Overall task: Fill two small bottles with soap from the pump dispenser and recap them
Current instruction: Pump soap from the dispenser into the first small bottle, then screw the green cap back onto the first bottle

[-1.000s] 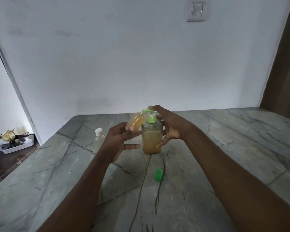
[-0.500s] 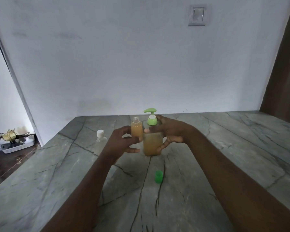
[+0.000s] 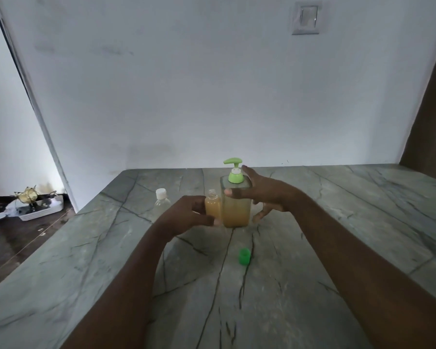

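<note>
A square clear pump dispenser (image 3: pixel 236 205) with amber soap and a green pump head stands on the grey stone table (image 3: pixel 337 235). My right hand (image 3: pixel 264 195) rests around its right side, thumb on its front, fingers spread. My left hand (image 3: pixel 186 217) holds a small uncapped bottle (image 3: pixel 213 206) full of amber soap, upright, right beside the dispenser's left face. A green cap (image 3: pixel 244 256) lies on the table in front of the dispenser. A second small clear bottle (image 3: pixel 162 203) with a white cap stands behind my left hand, looking empty.
The table runs to a white wall behind; its left edge drops to a dark floor, where a white tray (image 3: pixel 39 210) with a gold ornament sits. A brown door or curtain edge is at the far right.
The small bottle went from tilted under the pump spout to upright and lower beside the dispenser. My right hand came off the pump head and now rests on the dispenser's side.
</note>
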